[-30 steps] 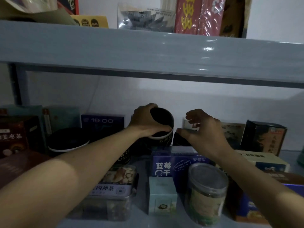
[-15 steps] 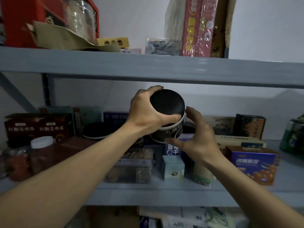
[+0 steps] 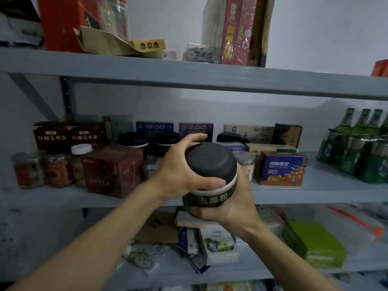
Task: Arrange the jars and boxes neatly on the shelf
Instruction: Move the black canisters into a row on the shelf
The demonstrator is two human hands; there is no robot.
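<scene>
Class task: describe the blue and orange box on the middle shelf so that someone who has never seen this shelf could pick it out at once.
Start at the middle shelf and look to its right half, left of the cluster of green bottles. At the front edge stands the blue and orange box, beside a clear jar. It alone is bright blue with orange fruit printed across its lower front.

The jar's (image 3: 210, 177) base is hidden by the right hand (image 3: 235, 204). At the right edge the green bottles (image 3: 357, 143) are cut off; items on the lower shelf (image 3: 210, 271) are too blurred to tell.
</scene>
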